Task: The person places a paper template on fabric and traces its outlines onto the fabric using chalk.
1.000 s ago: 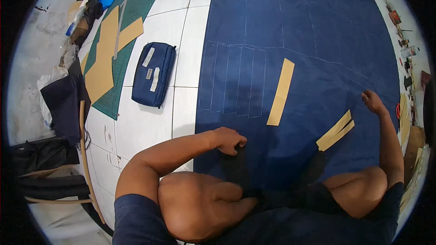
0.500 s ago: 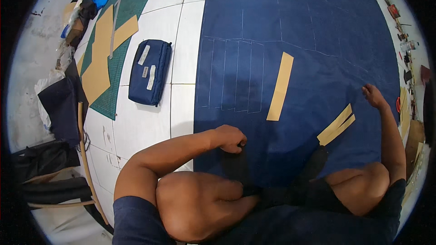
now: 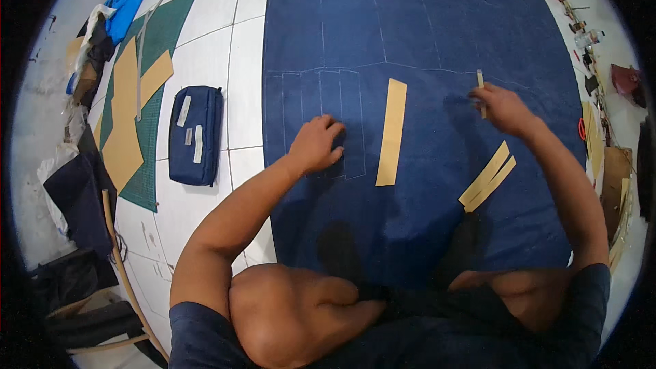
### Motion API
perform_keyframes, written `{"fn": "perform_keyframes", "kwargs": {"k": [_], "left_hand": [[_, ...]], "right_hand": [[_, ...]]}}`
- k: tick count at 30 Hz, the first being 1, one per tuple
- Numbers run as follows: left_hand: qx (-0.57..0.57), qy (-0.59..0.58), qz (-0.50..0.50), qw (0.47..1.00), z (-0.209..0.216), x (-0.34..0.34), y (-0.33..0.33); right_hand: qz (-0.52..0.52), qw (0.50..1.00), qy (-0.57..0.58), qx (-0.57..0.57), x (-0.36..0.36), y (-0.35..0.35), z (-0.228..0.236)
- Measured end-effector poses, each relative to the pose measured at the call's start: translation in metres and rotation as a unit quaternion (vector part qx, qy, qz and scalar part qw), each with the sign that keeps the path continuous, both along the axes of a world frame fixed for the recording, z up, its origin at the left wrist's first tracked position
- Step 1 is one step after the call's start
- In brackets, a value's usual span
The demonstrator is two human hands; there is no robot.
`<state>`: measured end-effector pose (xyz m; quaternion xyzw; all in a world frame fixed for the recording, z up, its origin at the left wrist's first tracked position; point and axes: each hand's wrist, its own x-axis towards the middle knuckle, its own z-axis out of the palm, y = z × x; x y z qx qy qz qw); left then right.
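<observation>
My left hand [image 3: 316, 145] lies spread flat on the navy cloth [image 3: 424, 34] — over chalked lines. My right hand [image 3: 501, 108] pinches a small chalk stick [image 3: 480, 82].

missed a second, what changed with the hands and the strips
Left hand moved forward from the near cloth edge onto the chalked rectangles. Right hand swung inward and now pinches a small chalk-like stick. The long card strip and paired strips stayed on the blue cloth.

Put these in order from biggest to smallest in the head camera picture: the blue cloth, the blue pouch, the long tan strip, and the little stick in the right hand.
1. Blue cloth
2. Blue pouch
3. Tan strip
4. Little stick in the right hand, partly hidden by fingers
</observation>
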<state>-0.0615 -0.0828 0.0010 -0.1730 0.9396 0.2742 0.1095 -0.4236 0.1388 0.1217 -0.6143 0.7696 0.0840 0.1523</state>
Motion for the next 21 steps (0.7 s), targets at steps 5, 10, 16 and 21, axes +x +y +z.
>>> {"fn": "perform_keyframes", "kwargs": {"k": [5,10,16,21], "left_hand": [[-0.088,0.028,0.002,0.996,-0.017,-0.028,-0.014],[-0.102,0.007,-0.014,0.995,-0.017,-0.051,-0.016],[-0.085,0.033,-0.026,0.995,-0.028,-0.051,-0.026],[-0.105,0.059,-0.015,0.993,-0.023,-0.062,-0.024]], "right_hand": [[-0.091,0.983,-0.134,-0.081,0.082,-0.027,-0.073],[-0.134,0.941,-0.149,-0.271,0.166,-0.003,-0.149],[-0.093,0.967,-0.121,-0.205,0.185,-0.008,-0.157],[-0.033,0.974,-0.113,-0.195,0.177,-0.03,-0.159]]}}
